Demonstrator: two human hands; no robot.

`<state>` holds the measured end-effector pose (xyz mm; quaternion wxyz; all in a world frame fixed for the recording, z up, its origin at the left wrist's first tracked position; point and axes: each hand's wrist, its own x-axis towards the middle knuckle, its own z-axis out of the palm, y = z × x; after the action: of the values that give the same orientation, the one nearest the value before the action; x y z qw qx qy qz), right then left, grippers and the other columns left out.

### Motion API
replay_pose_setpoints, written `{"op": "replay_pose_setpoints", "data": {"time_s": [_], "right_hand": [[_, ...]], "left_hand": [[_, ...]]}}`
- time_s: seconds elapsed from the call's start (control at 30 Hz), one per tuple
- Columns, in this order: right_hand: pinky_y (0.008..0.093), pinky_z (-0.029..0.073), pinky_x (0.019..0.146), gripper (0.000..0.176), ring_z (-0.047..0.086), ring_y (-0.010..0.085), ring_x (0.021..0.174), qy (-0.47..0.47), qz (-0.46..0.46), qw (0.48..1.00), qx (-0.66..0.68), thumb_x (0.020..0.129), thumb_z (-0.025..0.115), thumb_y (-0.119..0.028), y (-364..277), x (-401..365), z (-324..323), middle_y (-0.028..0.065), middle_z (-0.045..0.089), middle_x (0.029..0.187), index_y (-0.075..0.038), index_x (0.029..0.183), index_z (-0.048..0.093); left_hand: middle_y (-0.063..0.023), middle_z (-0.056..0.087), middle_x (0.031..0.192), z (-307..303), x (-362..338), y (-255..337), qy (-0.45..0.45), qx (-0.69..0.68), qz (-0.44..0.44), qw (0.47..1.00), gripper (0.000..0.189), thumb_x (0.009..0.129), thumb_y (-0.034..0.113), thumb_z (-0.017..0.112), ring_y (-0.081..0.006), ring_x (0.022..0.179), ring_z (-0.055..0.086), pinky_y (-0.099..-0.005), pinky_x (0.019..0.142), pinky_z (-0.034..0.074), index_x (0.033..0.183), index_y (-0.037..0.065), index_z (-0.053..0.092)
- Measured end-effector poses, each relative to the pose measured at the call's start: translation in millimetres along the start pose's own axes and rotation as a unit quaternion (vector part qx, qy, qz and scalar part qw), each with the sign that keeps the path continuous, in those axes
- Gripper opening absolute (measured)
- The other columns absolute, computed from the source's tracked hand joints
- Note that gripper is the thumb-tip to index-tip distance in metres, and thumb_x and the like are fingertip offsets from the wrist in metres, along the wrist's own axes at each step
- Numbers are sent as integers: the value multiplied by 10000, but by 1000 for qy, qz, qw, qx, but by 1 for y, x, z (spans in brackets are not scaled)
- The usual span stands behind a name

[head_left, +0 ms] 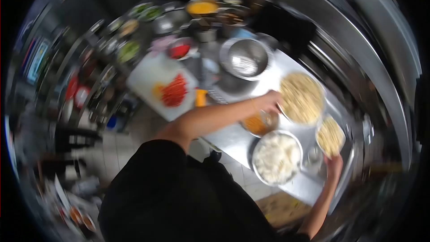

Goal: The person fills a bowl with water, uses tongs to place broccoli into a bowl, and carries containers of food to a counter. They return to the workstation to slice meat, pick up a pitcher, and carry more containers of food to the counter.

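My left hand (268, 102) is closed on the near-left rim of a large round bowl (281, 107) filled with pale yellow strands that look like noodles (302, 97). To the right, my right hand (333, 165) grips the lower edge of a smaller container heaped with similar pale strands (330, 136). Below my left hand is a bowl with orange shreds (255, 124), partly under my forearm. Between my arms stands a metal bowl of white chunky food (277, 157). Motion blur hides the finger details.
A wide metal bowl (245, 58) stands farther back on the steel table (230, 141). Left of it lies a white cutting board (150, 78) with chopped red pieces (174, 92) and an orange-handled tool (200, 97). Several ingredient containers line the back, including a yellow-filled one (202, 7).
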<state>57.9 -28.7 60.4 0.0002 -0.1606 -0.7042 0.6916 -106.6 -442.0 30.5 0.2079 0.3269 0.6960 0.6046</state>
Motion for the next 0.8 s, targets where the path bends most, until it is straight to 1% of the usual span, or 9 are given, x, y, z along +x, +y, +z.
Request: {"op": "replay_pose_setpoints", "data": {"time_s": [0.03, 0.07, 0.1, 0.17, 0.3, 0.37, 0.57, 0.7, 0.8], "right_hand": [[256, 465, 653, 289, 585, 155, 854, 32, 3, 999, -37, 884, 538, -221, -34, -24, 27, 56, 607, 997, -6, 1066, 599], [229, 414, 603, 287, 555, 122, 777, 32, -82, 991, -97, 878, 523, -247, -30, -25, 24, 31, 600, 925, -21, 1030, 612], [219, 356, 550, 254, 498, 94, 696, 23, -28, 998, -50, 867, 503, -226, -43, -24, 26, 16, 575, 850, -31, 986, 615], [218, 327, 517, 250, 459, 103, 652, -41, -41, 997, -60, 839, 493, -185, -59, -30, 33, 27, 550, 816, -22, 1002, 590], [220, 353, 491, 291, 487, 115, 638, -131, -58, 987, -71, 800, 504, -115, -69, -39, 115, 58, 567, 868, -2, 1065, 550], [218, 363, 488, 321, 497, 120, 658, -193, -44, 976, -96, 784, 507, -98, -70, -52, 179, 65, 569, 890, 5, 1086, 539], [239, 426, 465, 436, 550, 157, 684, -410, 9, 907, -96, 716, 510, -16, -14, -88, 381, 111, 576, 980, 37, 1149, 504], [245, 496, 437, 427, 602, 184, 670, -623, 5, 775, -107, 747, 494, -22, 27, -175, 521, 136, 589, 978, 44, 1169, 482], [251, 511, 436, 382, 613, 199, 604, -739, 51, 659, -129, 778, 485, -31, 53, -276, 606, 149, 601, 965, 62, 1149, 480]], "left_hand": [[-159, 613, 711, 18, -22, 3, 94, -201, -15, 975, 172, 621, 32, 689, -242, 577, 608, -363, 507, 530, 755, -53, 622], [-139, 566, 656, 22, -47, 36, 167, -398, -160, 888, 128, 613, 11, 641, -245, 544, 582, -376, 494, 524, 697, -67, 585], [-166, 597, 788, 30, -60, 23, 209, -439, -200, 851, 369, 602, -75, 553, -286, 668, 634, -383, 493, 540, 969, -104, 537], [-166, 570, 906, 41, -135, 77, 300, -435, -143, 837, 517, 611, -60, 527, -261, 699, 623, -377, 505, 547, 1122, -54, 450], [-90, 588, 933, 69, -280, 104, 400, -440, -108, 797, 514, 658, -36, 555, -171, 801, 609, -311, 594, 540, 1167, -18, 482], [-89, 598, 1003, 100, -343, 52, 484, -352, -101, 795, 521, 674, -31, 578, -164, 851, 606, -302, 667, 533, 1185, 14, 486], [-137, 579, 1096, 206, -536, 77, 794, -357, -41, 489, 563, 675, -57, 551, -238, 911, 623, -352, 684, 560, 1221, 9, 429], [-166, 590, 1041, 292, -640, 100, 930, -242, 103, 258, 489, 693, -53, 503, -293, 901, 626, -431, 733, 564, 1175, -41, 418], [-172, 598, 1029, 362, -719, 130, 959, -153, 172, 164, 464, 689, -39, 502, -294, 902, 627, -423, 738, 561, 1147, -67, 431]]}}
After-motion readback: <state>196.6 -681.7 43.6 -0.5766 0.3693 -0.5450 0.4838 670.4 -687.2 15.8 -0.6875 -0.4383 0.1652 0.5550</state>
